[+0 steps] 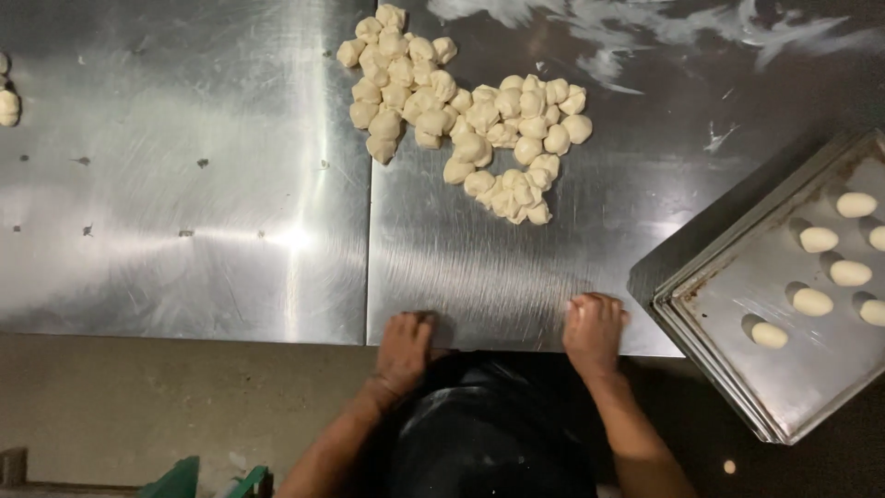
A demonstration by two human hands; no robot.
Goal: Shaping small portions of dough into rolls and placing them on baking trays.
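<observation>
My left hand (406,346) lies palm down on the near edge of the steel table (184,231), fingers curled. My right hand (593,330) is cupped palm down on the same edge, a little to the right. Whatever may be under either palm is hidden. A heap of several small raw dough pieces (461,111) lies farther back on the table, well out of reach of both hands. To the right of my right hand stands a metal baking tray (793,387) with several smooth oval dough rolls (811,302) in rows.
A few more dough pieces (7,101) show at the far left edge. Flour smears (627,37) mark the back right of the table. The tray stack overhangs the table's near right corner. Below the table lie a concrete floor and a green object (175,480).
</observation>
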